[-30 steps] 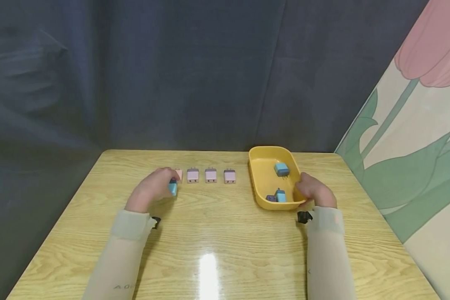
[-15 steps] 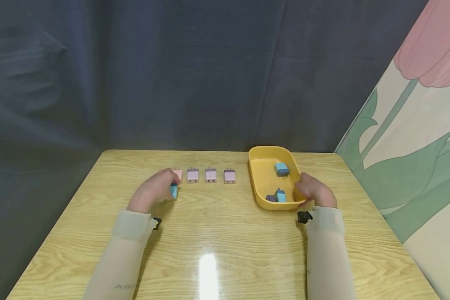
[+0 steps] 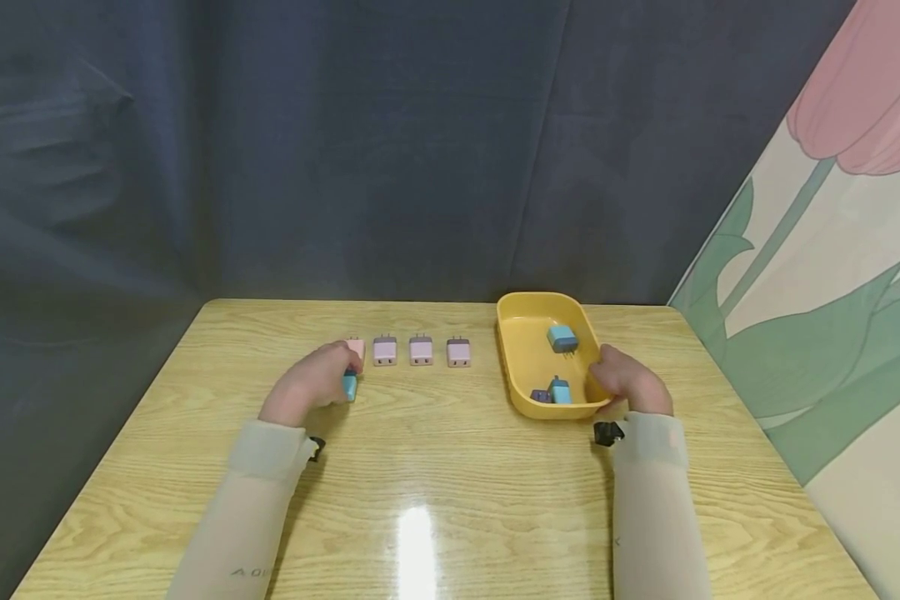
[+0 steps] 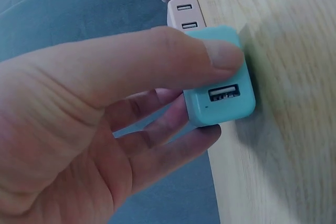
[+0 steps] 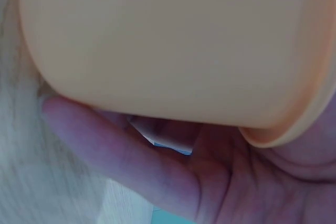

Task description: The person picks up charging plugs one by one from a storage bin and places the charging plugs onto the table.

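My left hand (image 3: 311, 385) pinches a turquoise USB wall charger (image 4: 224, 104) at the left end of a row of pale pink chargers. In the left wrist view the thumb lies across its face above the USB port, and other fingers are behind and beneath it. Just beyond it is a pink charger (image 3: 356, 348), partly hidden by the hand. My right hand (image 3: 630, 379) grips the near right corner of a yellow plastic bin (image 3: 528, 346). The right wrist view shows the palm at the rim and a finger along the outer wall.
Three pink chargers with darker prong ends, including a middle one (image 3: 421, 351), stand spaced along the row. Inside the bin lie a blue charger (image 3: 562, 337), a second blue charger (image 3: 560, 391) and a dark purple one (image 3: 541, 396). A dark curtain (image 3: 390, 167) hangs behind the wooden table (image 3: 495, 500).
My left hand has shifted slightly right and toward me with the turquoise charger, which looks turned a little. The right hand and the bin have kept their places.
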A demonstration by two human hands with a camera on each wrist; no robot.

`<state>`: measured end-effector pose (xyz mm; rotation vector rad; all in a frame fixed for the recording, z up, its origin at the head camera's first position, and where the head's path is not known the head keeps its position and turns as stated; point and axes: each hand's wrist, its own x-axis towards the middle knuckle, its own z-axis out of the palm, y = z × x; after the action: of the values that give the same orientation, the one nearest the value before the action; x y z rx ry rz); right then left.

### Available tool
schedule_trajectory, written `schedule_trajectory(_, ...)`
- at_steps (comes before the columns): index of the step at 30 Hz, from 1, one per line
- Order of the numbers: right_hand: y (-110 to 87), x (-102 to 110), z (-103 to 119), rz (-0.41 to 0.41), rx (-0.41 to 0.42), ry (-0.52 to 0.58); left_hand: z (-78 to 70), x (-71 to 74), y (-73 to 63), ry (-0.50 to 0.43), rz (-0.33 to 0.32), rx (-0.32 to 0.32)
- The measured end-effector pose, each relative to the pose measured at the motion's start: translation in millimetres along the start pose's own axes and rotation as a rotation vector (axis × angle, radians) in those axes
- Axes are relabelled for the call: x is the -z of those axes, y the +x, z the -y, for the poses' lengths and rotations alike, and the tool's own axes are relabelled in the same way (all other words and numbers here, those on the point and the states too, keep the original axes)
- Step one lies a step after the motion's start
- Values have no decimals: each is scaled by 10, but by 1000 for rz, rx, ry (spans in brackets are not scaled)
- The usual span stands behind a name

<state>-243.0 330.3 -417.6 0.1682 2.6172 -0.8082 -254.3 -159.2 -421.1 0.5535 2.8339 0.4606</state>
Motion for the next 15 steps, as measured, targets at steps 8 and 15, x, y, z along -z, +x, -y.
schedule_trajectory(8,4,4,-1,-1,1,-23,6,-34,-10,33,22,-5)
schedule_trajectory(15,5,1,1,3,-1,-12,1,-37,-7,25,13,2)
